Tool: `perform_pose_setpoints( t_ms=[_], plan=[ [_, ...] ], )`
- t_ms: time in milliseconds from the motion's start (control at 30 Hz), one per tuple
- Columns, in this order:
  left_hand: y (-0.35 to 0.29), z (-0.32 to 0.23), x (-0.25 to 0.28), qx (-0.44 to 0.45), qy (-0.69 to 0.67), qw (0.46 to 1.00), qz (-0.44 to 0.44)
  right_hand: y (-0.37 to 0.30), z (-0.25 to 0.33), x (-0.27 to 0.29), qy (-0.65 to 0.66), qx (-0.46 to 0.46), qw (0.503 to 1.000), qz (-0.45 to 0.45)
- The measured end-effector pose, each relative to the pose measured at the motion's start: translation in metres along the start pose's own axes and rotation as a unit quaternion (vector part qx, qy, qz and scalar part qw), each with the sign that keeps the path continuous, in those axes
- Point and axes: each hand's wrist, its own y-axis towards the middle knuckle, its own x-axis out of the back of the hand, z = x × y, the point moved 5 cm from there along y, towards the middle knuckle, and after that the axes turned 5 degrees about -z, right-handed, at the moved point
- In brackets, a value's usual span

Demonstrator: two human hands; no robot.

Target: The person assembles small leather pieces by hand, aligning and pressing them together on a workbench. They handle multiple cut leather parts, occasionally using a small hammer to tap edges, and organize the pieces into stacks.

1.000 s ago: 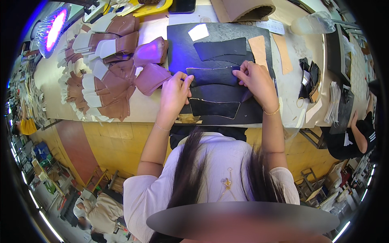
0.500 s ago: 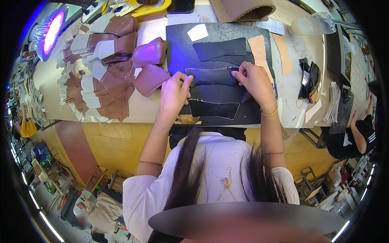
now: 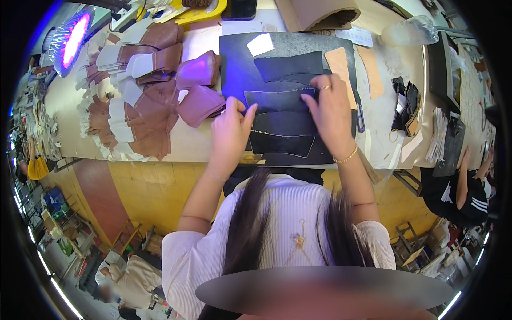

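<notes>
Several black leather pieces with pale edges lie in a column on a dark board point(image 3: 233, 58). The middle piece point(image 3: 280, 100) lies flat between my hands. My left hand point(image 3: 229, 130) is at its left end, thumb and forefinger apart. Beyond its right end, my right hand point(image 3: 333, 114) is raised a little with thumb and fingers spread, holding nothing. Closer to me are a second black piece point(image 3: 282, 124) and a third point(image 3: 282, 145), overlapping. Another black piece point(image 3: 290, 66) lies farther away. My fingers partly cover the board's sides.
Fanned stacks of brown leather pieces point(image 3: 200, 106) fill the left, beside a glowing lamp point(image 3: 73, 42). Tan strips point(image 3: 341, 72), a dark-handled tool point(image 3: 360, 114) and a bundle of black pieces point(image 3: 408, 106) lie right. A plastic bottle point(image 3: 410, 32) and cardboard roll point(image 3: 320, 13) stand behind.
Both hands have let go of the middle black piece's ends. My right hand has lifted and its fingers have spread; my left thumb has moved off the leather's corner.
</notes>
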Motion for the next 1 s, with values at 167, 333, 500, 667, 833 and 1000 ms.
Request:
perform_pose_setpoints(
  t_ms=[167,333,500,667,833,1000],
  plan=[
    [-0.021,-0.019,-0.012,-0.304,0.121,0.944,-0.034,-0.036,0.044,-0.035,-0.026,0.184,0.981,0.056],
    [-0.02,-0.004,-0.028,-0.295,0.137,0.945,0.04,-0.053,0.021,-0.038,-0.085,0.169,0.978,0.086],
    [-0.021,-0.003,-0.028,-0.3,0.143,0.943,0.025,-0.065,0.001,0.01,-0.235,0.09,0.963,0.098],
    [-0.023,-0.001,-0.028,-0.306,0.102,0.946,-0.009,-0.094,-0.034,0.048,-0.11,-0.043,0.992,0.047],
    [-0.031,0.004,-0.019,-0.323,0.058,0.943,-0.051,-0.111,-0.052,0.035,-0.078,-0.028,0.997,-0.01],
    [-0.038,0.007,-0.015,-0.316,0.055,0.944,-0.077,-0.109,-0.024,0.053,0.053,0.02,0.993,-0.107]
  ],
)
